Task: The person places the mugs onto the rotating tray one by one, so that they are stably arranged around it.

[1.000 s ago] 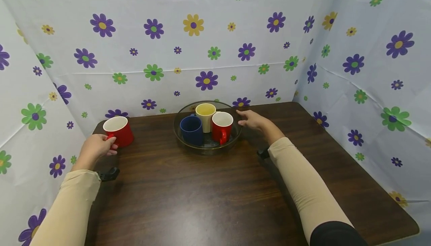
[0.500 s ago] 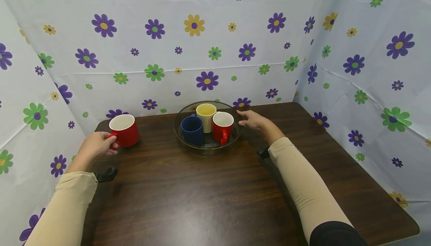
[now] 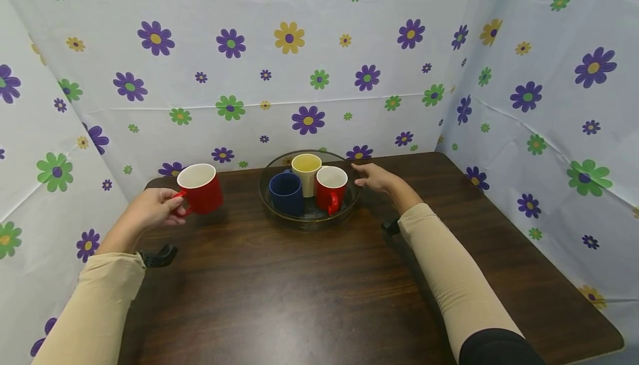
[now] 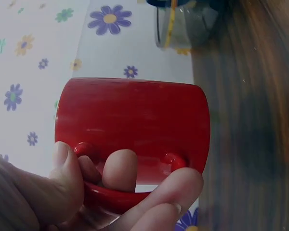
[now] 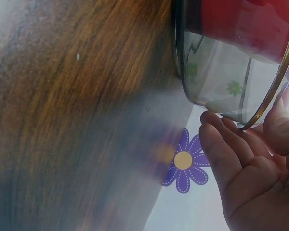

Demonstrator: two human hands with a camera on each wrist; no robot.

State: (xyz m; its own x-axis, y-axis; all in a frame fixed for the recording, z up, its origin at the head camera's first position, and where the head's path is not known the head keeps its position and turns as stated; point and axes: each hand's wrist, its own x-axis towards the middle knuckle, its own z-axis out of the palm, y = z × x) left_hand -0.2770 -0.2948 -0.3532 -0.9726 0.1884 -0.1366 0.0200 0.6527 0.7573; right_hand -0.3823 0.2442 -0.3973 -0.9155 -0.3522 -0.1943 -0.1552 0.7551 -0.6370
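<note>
My left hand (image 3: 157,208) grips the handle of a red mug (image 3: 206,192) with a white inside, at the back left. The mug leans slightly and appears lifted off the table. In the left wrist view, fingers pass through the handle and the thumb presses by its upper end. My right hand (image 3: 378,178) reaches to the right side of a clear glass bowl (image 3: 309,221). Its fairly straight fingers touch the bowl's outer wall below the rim, as the right wrist view shows. Inside the bowl stand a blue mug (image 3: 287,196), a cream mug with yellow inside (image 3: 308,179) and another red mug (image 3: 329,192).
A dark wood-grain table (image 3: 299,298) reaches back to a flower-printed cloth (image 3: 239,65), which also hangs at both sides. Black wrist straps (image 3: 161,255) sit at the sleeve ends. Bare tabletop lies between the held mug and the bowl.
The left hand has moved the red mug to the right and slightly up, and the mug now leans more. The right hand and the bowl with its mugs have stayed in place.
</note>
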